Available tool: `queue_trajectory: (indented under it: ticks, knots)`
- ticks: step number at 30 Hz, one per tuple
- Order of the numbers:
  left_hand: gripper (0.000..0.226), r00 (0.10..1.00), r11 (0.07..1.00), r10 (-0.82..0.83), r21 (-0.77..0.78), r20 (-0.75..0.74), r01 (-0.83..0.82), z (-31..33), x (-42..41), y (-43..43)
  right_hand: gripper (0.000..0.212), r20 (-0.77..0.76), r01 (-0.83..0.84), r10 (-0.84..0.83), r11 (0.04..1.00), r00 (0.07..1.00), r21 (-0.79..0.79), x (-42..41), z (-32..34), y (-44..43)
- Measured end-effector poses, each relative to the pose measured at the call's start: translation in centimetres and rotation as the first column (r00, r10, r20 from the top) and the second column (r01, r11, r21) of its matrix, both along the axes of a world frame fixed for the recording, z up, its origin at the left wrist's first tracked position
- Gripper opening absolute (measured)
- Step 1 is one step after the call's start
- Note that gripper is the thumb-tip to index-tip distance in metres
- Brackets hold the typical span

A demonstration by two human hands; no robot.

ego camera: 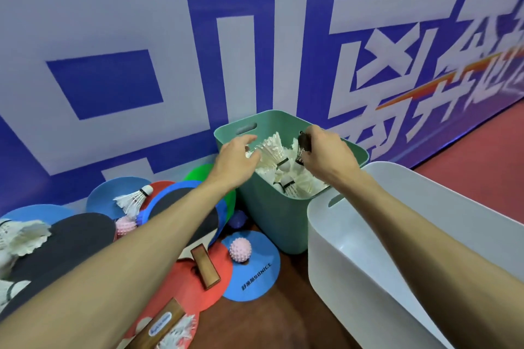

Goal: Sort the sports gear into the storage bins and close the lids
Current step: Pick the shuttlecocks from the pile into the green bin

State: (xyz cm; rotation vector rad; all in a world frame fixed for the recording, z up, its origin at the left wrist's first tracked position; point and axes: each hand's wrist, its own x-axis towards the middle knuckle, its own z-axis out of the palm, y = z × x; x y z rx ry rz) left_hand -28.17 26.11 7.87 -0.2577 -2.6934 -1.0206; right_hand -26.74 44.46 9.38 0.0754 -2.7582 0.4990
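A green bin (272, 224) stands against the blue banner and holds several white shuttlecocks (286, 176). My right hand (326, 153) hovers over its far side and pinches a dark small object (303, 142) that I cannot identify. My left hand (236, 161) reaches over the bin's left rim with fingers spread and relaxed, holding nothing. A white bin (397, 258) stands to the right, under my right forearm. On the floor to the left lie more shuttlecocks (133, 200), table tennis paddles (71, 246), flat coloured discs (255, 278) and pink spiky balls (240, 250).
The blue banner wall (113, 65) closes off the back. Red floor (482, 167) stretches to the right behind the white bin. A purple spiky ball (237, 219) sits beside the green bin. Brown floor (269, 320) shows between the pile and the white bin.
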Motion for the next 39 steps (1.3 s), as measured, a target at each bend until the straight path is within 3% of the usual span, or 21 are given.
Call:
queue_trajectory:
  ticks: [7,12,18,23,28,35,39]
  knots:
    - [0.036,1.0,1.0,0.001,-0.025,-0.03,-0.002,-0.1,3.3,-3.1,0.026,-0.1,-0.026,0.045,0.982,0.994,0.187,1.4,0.9,-2.0]
    - [0.029,0.998,0.998,0.034,-0.05,-0.049,-0.036,1.3,7.0,-6.8,0.031,-0.139,-0.19,0.223,0.958,0.965,0.215,3.7,1.6,-5.3]
    - [0.024,0.992,0.992,0.124,-0.036,0.013,-0.124,1.5,12.3,-13.2,0.033,-0.004,-0.45,0.453,0.887,0.892,0.102,6.7,0.5,-11.7]
    - [0.02,0.972,0.975,0.22,-0.052,0.083,-0.216,0.0,16.6,-19.4,0.029,0.084,-0.567,0.562,0.821,0.823,0.063,7.8,-1.3,-17.2]
    - [0.023,0.924,0.926,0.376,-0.026,0.074,-0.375,-1.9,17.5,-25.5,0.024,0.136,-0.606,0.599,0.795,0.789,0.013,6.8,-3.3,-22.7]
    - [0.031,0.813,0.807,0.582,-0.114,-0.013,-0.58,-5.4,14.6,-31.3,0.011,0.199,-0.584,0.574,0.811,0.794,-0.008,2.3,-7.6,-28.9]
    - [0.045,0.766,0.76,0.641,-0.175,0.046,-0.626,-6.6,12.8,-33.5,0.026,0.192,-0.577,0.567,0.817,0.801,-0.008,-0.7,-10.0,-31.9]
